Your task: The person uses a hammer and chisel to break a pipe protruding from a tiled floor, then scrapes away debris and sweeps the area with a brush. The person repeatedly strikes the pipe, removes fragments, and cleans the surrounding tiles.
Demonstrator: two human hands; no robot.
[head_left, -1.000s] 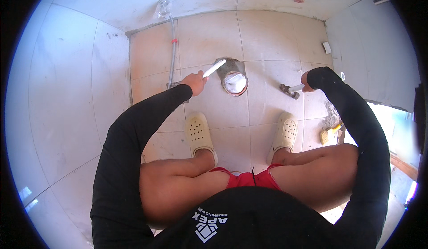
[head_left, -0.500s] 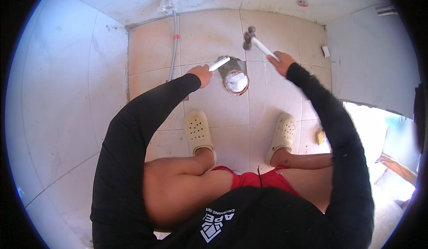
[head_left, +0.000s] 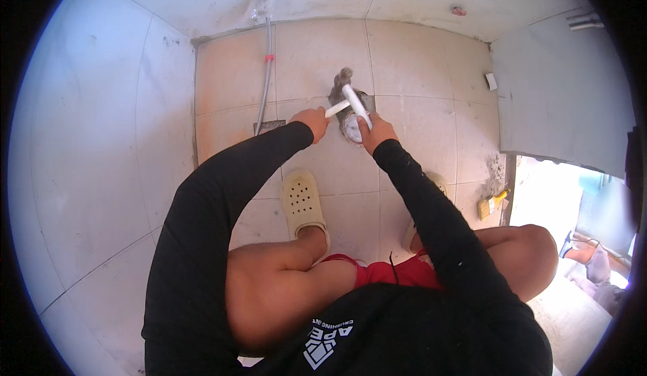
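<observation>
My right hand (head_left: 379, 135) grips the white handle of a hammer (head_left: 355, 103), its dark metal head blurred over the far edge of a rough cutout (head_left: 367, 101) in the tiled floor. Closed around a slim white bar-shaped tool (head_left: 335, 109), my left hand (head_left: 313, 124) is just left of the cutout. The bar slants toward the hammer, which crosses in front of its far end, so its tip is hidden. In the near part of the cutout is a round pipe opening (head_left: 352, 132) stuffed with whitish material, partly covered by my right hand.
A grey hose (head_left: 267, 73) with a red band runs down the far wall onto the floor at left, by a dark rectangular patch (head_left: 269, 127). A yellow brush (head_left: 492, 205) lies at right near debris and a bright doorway. My beige clogs (head_left: 301, 197) stand on the tiles.
My right hand has swung the hammer left and down, from right of the cutout to over it. The left hand with the white bar has shifted slightly toward me.
</observation>
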